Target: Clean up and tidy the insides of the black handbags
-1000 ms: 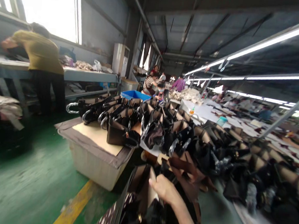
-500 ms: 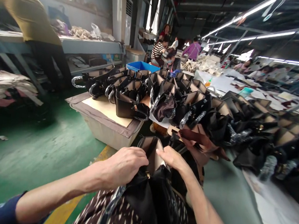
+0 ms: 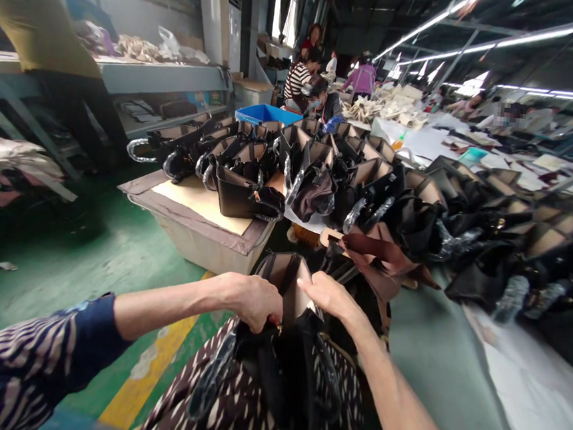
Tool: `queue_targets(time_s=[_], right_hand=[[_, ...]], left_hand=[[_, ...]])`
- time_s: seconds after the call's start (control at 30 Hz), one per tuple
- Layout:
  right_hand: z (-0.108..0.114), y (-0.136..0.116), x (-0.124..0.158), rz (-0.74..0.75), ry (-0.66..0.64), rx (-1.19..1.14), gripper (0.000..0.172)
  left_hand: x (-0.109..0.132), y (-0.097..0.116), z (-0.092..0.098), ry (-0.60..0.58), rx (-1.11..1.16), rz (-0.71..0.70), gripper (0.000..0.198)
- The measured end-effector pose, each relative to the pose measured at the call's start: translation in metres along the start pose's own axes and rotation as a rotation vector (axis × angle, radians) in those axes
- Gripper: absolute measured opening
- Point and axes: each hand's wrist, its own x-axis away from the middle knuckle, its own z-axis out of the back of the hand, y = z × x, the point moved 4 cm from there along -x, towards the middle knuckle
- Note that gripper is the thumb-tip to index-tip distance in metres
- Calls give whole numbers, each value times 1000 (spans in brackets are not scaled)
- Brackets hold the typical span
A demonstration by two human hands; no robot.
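- Left grip: reaching lower than half a second ago, now curling narrow beside the gold fitting; holding the bag there, by fitting or edge, cannot tell which.
- Right grip: staying put on the right wall, thumb pressing the pale lining; holding narrow.
- Black bag: sitting between and below both grips, over the patterned cloth, mouth gaping.
- Reading: left seems to be shifting from rim to fitting while right is bracing the wall.
- Wrapped handle: dangling below left grip.
- Brown bag: lying just beyond right grip; other black bags standing farther off, past both grips.
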Motion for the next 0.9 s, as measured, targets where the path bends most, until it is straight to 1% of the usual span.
queue_targets(time_s=[0.07,0.13,0.2,0.23,0.27,0.37,0.4,0.47,0.53,0.57,0.63,0.7,0.73,0.77,0.8,0.87,0.9], right_hand=[[0,-3,2,5,11,-1,47],[1,-6,4,15,27,-2,47],[0,-7,6,26,40,-2,47],[-1,-7,7,33,44,-2,47],[-2,-7,9,40,48,-2,47],[-9,-8,15,69,44,-4,42],[-12,-8,17,78,43,-8,41],[-17,-8,19,87,42,-17,42],[-20,-5,17,79,55,-21,45],[-21,-1,14,69,61,-21,45],[-22,8,8,39,65,-21,44],[-25,18,2,12,60,-24,44],[-26,21,1,5,58,-28,44],[-27,22,1,5,62,-33,45],[-27,21,1,13,71,-38,45],[-19,13,6,41,109,-44,47],[-12,7,9,60,139,-43,47]], left_hand=[[-6,3,-6,-52,-11,6,20],[-11,7,-13,-106,-38,9,17],[-16,8,-17,-105,-87,41,13],[-18,6,-17,-69,-107,85,11],[-19,0,-15,-5,-117,158,11],[-19,-28,-3,249,-114,453,15],[-18,-37,0,304,-113,527,18],[-17,-48,0,358,-134,590,23],[-18,-51,-5,367,-166,559,25],[-18,-49,-9,363,-187,497,25],[-19,-43,-16,321,-202,285,22],[-18,-35,-20,257,-165,40,27],[-18,-33,-20,222,-143,-48,31],[-18,-31,-21,186,-130,-94,35],[-19,-29,-21,157,-140,-104,36],[-20,-23,-25,109,-202,-63,28],[-21,-20,-29,102,-230,-16,22]])
